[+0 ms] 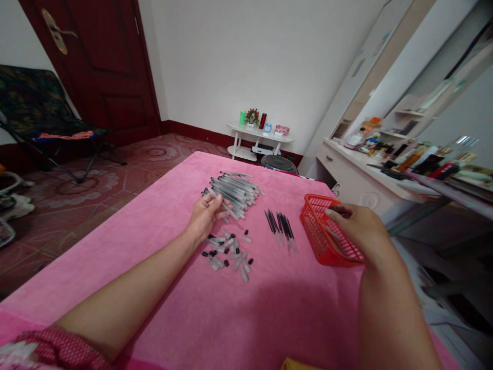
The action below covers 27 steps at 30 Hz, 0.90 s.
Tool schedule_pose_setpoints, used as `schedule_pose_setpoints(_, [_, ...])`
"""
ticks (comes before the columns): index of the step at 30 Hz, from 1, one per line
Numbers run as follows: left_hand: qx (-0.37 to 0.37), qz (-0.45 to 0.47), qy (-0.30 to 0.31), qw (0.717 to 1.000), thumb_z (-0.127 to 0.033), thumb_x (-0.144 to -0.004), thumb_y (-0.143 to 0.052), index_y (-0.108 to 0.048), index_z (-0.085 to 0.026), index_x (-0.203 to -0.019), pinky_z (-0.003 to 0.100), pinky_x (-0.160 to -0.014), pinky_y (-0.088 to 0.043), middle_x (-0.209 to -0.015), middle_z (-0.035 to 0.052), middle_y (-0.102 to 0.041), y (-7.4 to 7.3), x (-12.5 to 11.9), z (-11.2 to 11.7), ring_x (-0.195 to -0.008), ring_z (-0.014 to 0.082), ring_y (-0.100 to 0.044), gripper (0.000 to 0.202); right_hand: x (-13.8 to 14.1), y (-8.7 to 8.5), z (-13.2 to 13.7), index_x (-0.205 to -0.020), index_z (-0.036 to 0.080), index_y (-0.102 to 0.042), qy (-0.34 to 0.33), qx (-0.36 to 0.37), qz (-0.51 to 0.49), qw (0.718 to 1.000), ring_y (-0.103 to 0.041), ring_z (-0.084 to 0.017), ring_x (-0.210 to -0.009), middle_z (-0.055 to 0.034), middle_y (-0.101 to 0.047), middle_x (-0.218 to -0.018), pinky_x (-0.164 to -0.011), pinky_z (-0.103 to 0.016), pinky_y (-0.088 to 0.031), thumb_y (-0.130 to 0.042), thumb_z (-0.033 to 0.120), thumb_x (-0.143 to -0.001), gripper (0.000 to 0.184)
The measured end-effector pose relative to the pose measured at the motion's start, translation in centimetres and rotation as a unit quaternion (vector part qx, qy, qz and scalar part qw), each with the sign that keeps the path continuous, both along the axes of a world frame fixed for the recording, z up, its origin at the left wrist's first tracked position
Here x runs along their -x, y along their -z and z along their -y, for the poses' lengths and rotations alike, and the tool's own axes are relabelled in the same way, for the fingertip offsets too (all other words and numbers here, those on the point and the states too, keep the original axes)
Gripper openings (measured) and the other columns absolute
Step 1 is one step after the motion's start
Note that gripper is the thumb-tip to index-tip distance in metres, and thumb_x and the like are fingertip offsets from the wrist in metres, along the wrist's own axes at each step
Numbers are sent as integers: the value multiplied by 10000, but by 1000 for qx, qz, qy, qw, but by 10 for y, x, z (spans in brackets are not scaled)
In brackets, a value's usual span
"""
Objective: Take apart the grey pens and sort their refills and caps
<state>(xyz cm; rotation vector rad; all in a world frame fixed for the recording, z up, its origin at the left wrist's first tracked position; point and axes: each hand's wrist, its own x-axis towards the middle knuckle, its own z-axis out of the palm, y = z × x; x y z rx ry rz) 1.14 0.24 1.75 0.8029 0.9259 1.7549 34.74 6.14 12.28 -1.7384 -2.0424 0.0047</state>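
Note:
My left hand [207, 215] is closed in a pinch at the near-left edge of a pile of clear pen barrels [236, 191], with one translucent barrel between thumb and fingers. Just in front of it lie loose clear caps [234, 252] and small black plugs [250, 261]. To their right, thin black pen refills [285, 225] with pale ends lie in two small groups. Over the red plastic basket [321, 244], my right hand [356, 223] has its fingers pressed together; what they hold is blurred and partly hidden.
A pink cloth [162, 277] covers the table. At the right stands a white dresser [358, 174] crowded with bottles. Low by the far wall is a small white shelf table [256, 132]. A folding chair [46, 113] stands left, and something yellow [296, 365] shows at the near edge.

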Motion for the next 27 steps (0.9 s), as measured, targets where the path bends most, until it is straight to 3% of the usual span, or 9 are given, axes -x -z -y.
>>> schedule_pose_setpoints(3, [-12,-15,41,999,-374,-695,-703,-547,-154,-852,215,-555,-544,-782,9,-643,-5,-10,5,-685,133,-652,312,55,0,21,-877,166,-700,-96,36,-79,992,-633,-202,-759,-97,-703,-856,-687,-304,-458,-554,319,-772,236])
schedule_pose_setpoints(6, [-14,-24,74,997,-364,-696,-703,-559,-157,-831,212,-568,-543,-789,8,-639,-9,-23,11,-700,129,-643,286,105,16,41,-934,168,-682,-219,98,-134,961,-622,-170,-758,-73,-697,-883,-683,-261,-448,-598,279,-751,230])
schedule_pose_setpoints(11, [-7,-33,89,995,-366,-662,-727,-590,-164,-815,218,-559,-527,-785,13,-647,-11,-37,18,-662,131,-627,289,143,46,61,-1015,198,-641,-282,101,-116,947,-598,-158,-712,-43,-686,-819,-633,-232,-403,-670,242,-694,325])
schedule_pose_setpoints(15, [-1,-81,63,995,-415,-708,-672,-609,-174,-932,249,-579,-528,-828,38,-662,-10,-32,16,-690,164,-639,335,141,50,58,-1081,204,-611,-267,108,-103,952,-592,-150,-679,-32,-678,-774,-611,-222,-380,-624,190,-715,366])
schedule_pose_setpoints(19, [-40,-178,-44,982,-447,-777,-583,-606,-171,-928,214,-505,-474,-769,39,-651,-4,-9,7,-610,143,-610,316,128,43,46,-1067,189,-608,-233,100,-110,961,-596,-149,-681,-38,-674,-771,-607,-223,-383,-582,195,-734,334])
schedule_pose_setpoints(22, [-44,-221,-123,967,-445,-821,-520,-620,-161,-855,190,-464,-423,-667,24,-622,3,11,2,-514,104,-543,303,114,34,37,-1091,176,-589,-205,95,-129,966,-603,-145,-681,-43,-672,-785,-607,-222,-396,-571,211,-735,358])
schedule_pose_setpoints(27, [-39,-236,-155,958,-431,-837,-499,-618,-159,-835,184,-428,-365,-571,8,-594,13,26,-1,-441,91,-488,296,67,6,19,-1116,150,-580,-126,34,-156,979,-620,-155,-664,-64,-679,-791,-617,-244,-429,-555,238,-732,394])
